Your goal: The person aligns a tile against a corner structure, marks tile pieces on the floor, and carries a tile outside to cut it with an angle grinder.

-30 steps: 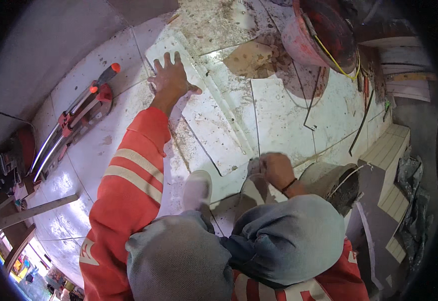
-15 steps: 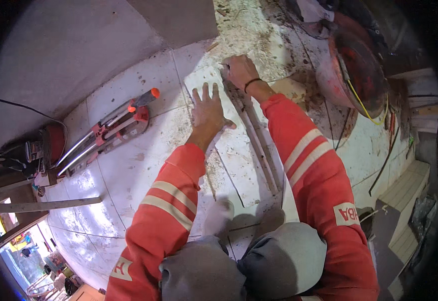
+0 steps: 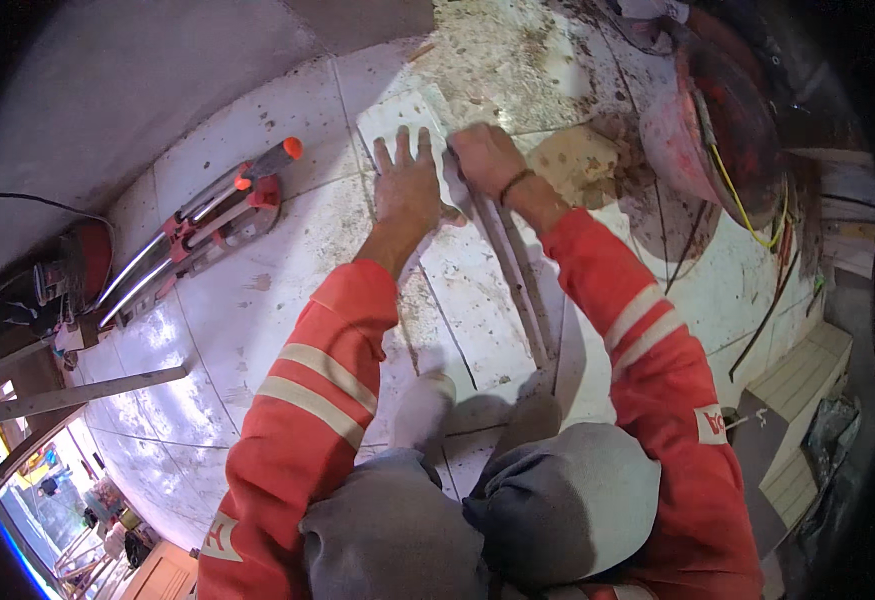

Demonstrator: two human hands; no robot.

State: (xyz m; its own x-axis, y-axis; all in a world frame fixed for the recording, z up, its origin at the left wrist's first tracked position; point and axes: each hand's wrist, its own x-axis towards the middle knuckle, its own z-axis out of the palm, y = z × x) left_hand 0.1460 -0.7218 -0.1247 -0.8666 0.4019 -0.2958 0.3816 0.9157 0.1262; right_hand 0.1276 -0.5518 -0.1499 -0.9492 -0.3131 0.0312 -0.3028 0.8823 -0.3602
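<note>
A long white tile strip point(image 3: 459, 280), spotted with dirt, lies on the tiled floor in front of my knees. My left hand point(image 3: 406, 190) rests flat on its far part, fingers spread. At the strip's right edge my right hand point(image 3: 487, 160) is closed in a fist, knuckles up. Whatever it grips is hidden under the fingers. A narrow grey-brown bar point(image 3: 519, 285) runs along that same edge, from below the right hand toward my feet.
A red manual tile cutter point(image 3: 207, 215) with an orange-tipped handle stands at the left. A dirty round tub point(image 3: 672, 150) sits at the far right, with a yellow cord point(image 3: 732, 195) beside it. Stacked planks or tiles point(image 3: 807, 375) lie at right. A wooden batten point(image 3: 87, 393) juts in from the left.
My right hand has slid a little toward me along the strip's edge, still closed. My left hand stays flat on the strip. The whole view has shifted slightly.
</note>
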